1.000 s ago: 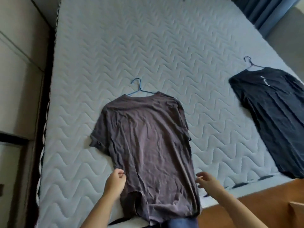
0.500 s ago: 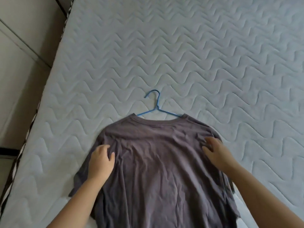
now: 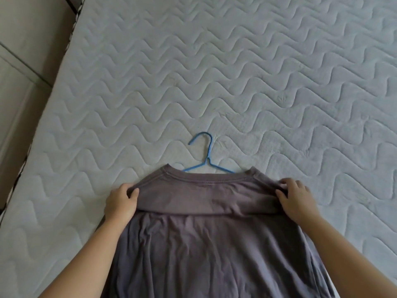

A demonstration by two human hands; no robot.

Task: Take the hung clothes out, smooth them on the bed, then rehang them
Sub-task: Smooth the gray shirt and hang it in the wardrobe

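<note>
A wrinkled grey-brown T-shirt (image 3: 206, 244) lies on the quilted mattress (image 3: 214, 72), collar away from me. A blue wire hanger (image 3: 205, 160) is inside it, its hook and neck sticking out past the collar. My left hand (image 3: 121, 202) pinches the left shoulder of the shirt. My right hand (image 3: 295, 198) grips the right shoulder. Between my hands the upper part of the shirt is raised into a taut band, with a fold line across the chest below it.
The mattress stretches far ahead and to the right. Its left edge (image 3: 43, 117) runs diagonally, with pale cabinet panels (image 3: 23, 61) beyond it on the left.
My hands went from the shirt's lower sides up to its shoulders and took hold there. The view came closer, and the dark shirt on the right dropped out of sight.
</note>
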